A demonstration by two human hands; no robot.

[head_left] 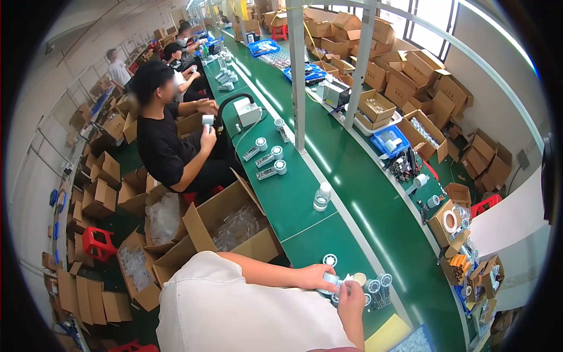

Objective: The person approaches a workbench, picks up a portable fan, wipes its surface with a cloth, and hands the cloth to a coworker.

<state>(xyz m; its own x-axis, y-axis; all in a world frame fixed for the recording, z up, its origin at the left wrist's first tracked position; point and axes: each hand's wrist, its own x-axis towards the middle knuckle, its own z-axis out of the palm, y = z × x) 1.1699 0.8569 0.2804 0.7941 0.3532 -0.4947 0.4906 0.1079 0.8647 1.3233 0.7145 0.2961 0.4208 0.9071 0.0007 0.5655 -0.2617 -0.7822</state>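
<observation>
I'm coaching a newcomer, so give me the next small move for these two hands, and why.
Perhaps steady the light-blue part in the left hand and adjust it with the right hand: the left grips it, and the right is curled close against it.

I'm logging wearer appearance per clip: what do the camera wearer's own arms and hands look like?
The left hand and right hand look ungloved. A loose, off-white short sleeve leaves the left forearm bare. I see no watch or bracelet; the right sleeve isn't clearly visible.
</observation>
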